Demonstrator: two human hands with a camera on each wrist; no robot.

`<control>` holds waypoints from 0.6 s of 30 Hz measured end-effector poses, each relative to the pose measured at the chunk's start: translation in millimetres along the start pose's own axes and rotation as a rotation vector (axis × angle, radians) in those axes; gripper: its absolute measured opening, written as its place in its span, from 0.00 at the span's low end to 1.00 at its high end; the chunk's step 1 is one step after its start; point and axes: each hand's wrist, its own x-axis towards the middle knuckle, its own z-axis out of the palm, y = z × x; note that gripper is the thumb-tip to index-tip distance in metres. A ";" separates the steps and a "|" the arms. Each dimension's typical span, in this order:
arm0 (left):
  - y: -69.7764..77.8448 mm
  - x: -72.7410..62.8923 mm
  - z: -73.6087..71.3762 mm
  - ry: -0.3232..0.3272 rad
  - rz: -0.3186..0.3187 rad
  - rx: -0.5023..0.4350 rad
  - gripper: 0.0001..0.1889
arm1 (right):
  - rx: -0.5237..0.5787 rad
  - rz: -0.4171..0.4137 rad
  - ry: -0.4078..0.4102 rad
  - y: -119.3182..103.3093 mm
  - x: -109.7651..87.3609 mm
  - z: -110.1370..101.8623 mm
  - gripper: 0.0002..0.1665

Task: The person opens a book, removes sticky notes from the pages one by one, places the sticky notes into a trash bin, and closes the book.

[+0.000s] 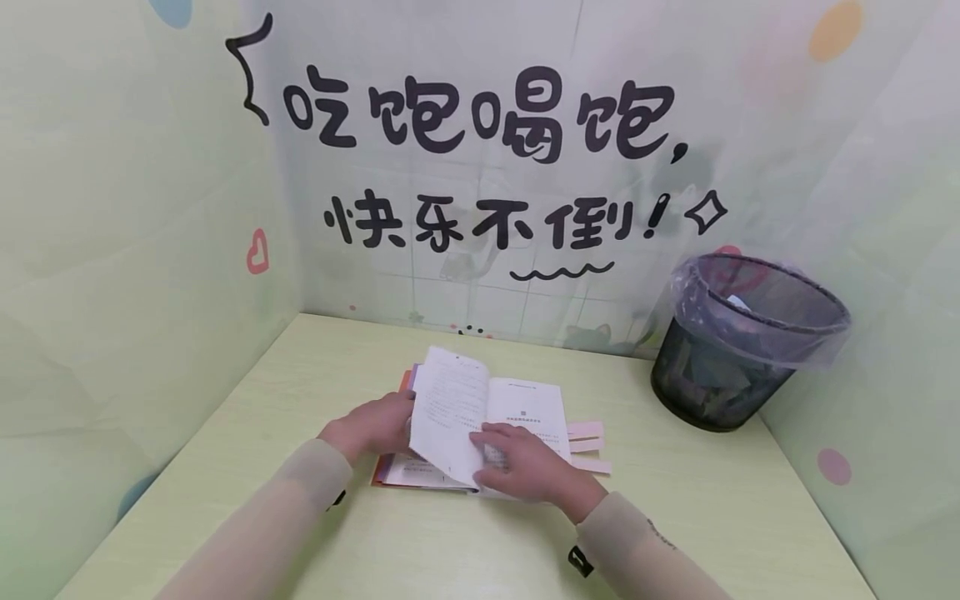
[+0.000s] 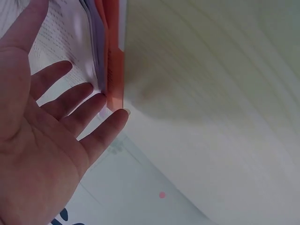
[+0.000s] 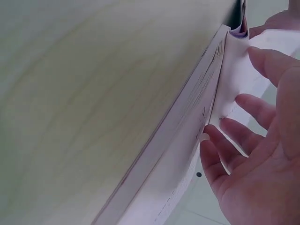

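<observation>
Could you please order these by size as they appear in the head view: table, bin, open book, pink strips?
Largest to smallest:
table
bin and open book: they look similar, so unranked
pink strips

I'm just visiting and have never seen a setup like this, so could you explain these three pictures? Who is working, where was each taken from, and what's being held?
There's no machine here, just a person's bare hands: the left hand and the right hand. The wide picture comes from a camera worn on the head, looking forward and down. The two close-ups come from cameras worn on the wrists, one for each hand.

On the pale table lies an open book, with pink strips jutting out at its right side. A black bin with a clear liner stands to the right.

Neither hand seems to grip anything firmly. Both are at the book's raised page, the left partly hidden behind it.
</observation>
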 end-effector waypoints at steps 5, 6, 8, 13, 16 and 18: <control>-11.3 0.7 -5.1 -0.017 -0.020 0.105 0.25 | -0.036 -0.001 -0.007 -3.5 -0.8 -0.3 0.38; -12.7 1.2 -6.7 -0.021 -0.023 0.116 0.24 | -0.044 -0.003 -0.007 -4.4 -0.8 -0.7 0.38; -13.8 2.3 -11.0 -0.031 -0.027 0.133 0.19 | -0.064 -0.008 -0.011 -6.0 -0.3 -0.8 0.38; -7.5 5.1 -18.5 0.019 -0.073 0.161 0.26 | -0.127 -0.014 -0.022 -9.0 1.9 0.0 0.37; 2.0 7.2 -19.5 0.073 -0.112 0.137 0.35 | -0.159 -0.015 -0.023 -10.6 2.8 0.1 0.37; 9.1 9.3 -18.8 0.087 -0.114 0.111 0.37 | -0.174 -0.016 -0.024 -11.3 3.2 0.3 0.37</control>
